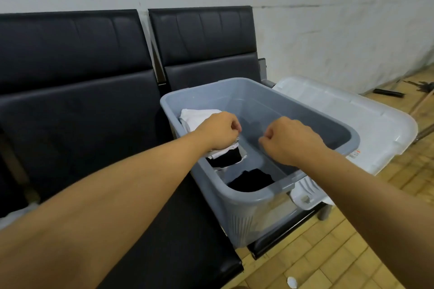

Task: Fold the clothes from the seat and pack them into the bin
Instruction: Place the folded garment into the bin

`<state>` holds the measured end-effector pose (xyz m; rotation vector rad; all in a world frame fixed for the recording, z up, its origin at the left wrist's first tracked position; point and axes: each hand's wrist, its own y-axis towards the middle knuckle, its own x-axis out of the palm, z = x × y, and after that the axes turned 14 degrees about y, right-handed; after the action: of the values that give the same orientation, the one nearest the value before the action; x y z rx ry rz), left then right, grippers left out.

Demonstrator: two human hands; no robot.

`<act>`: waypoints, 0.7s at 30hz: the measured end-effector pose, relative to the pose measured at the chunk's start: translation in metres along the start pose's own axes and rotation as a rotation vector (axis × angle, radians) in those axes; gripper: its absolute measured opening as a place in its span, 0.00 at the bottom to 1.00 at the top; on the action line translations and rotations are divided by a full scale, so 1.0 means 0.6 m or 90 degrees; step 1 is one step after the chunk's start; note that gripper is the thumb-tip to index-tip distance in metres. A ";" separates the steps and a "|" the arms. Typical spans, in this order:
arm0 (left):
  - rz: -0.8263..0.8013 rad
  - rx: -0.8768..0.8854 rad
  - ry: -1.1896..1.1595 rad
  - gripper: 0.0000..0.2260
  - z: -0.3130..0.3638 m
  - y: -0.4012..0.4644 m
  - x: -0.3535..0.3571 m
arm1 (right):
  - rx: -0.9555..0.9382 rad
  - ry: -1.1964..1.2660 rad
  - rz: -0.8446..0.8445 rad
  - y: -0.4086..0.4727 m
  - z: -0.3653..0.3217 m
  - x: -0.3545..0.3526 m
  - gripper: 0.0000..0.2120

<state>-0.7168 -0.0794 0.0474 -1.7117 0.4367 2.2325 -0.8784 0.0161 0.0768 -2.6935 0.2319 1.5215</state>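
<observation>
A: Where are the clothes now?

B: In the bin [258, 213], which sits on the right-hand seat [206, 65]. A white garment [197, 116] lies against the bin's far-left wall, a black piece [229, 159] shows under it, and another black piece [251, 179] lies at the bin's near end. So I count three bundles showing, though the hands may hide more.

A: And the hands?

B: Both are over the bin. The left hand [219, 130] is above the white garment with its fingers curled in; it looks to be pinching the cloth's edge, but I cannot tell for sure. The right hand [291, 139] is over the bin's middle, fingers curled into a loose fist, nothing visibly in them.

A: Why hold them so?

B: My guess is they are tucking the stack flat against the bin's wall, to leave the rest of the floor free.

A: Anything else about?

B: One clear lid [366, 124] just right of the bin, and a second seat [77, 101] left of it. Two seats, one bin, one lid.
</observation>
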 end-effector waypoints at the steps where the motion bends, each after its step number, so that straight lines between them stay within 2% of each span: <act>1: 0.038 -0.004 -0.046 0.08 -0.001 -0.015 -0.006 | -0.023 0.036 0.029 -0.004 -0.010 0.004 0.15; 5: 0.148 -0.089 -0.223 0.08 -0.039 -0.084 -0.019 | -0.127 0.226 0.090 -0.025 -0.076 0.040 0.12; 9: 0.204 -0.190 -0.334 0.08 -0.133 -0.171 -0.018 | -0.194 0.405 0.061 -0.060 -0.172 0.103 0.10; 15: 0.219 -0.411 -0.417 0.07 -0.326 -0.323 0.023 | -0.177 0.534 -0.144 -0.114 -0.310 0.284 0.09; 21: 0.335 -0.645 -0.400 0.06 -0.526 -0.464 0.092 | -0.117 0.536 -0.321 -0.152 -0.412 0.466 0.06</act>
<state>-0.3398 0.0476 -0.1008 -1.1032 -0.5648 3.5608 -0.5131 0.0489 -0.0371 -3.0231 -0.5532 0.2517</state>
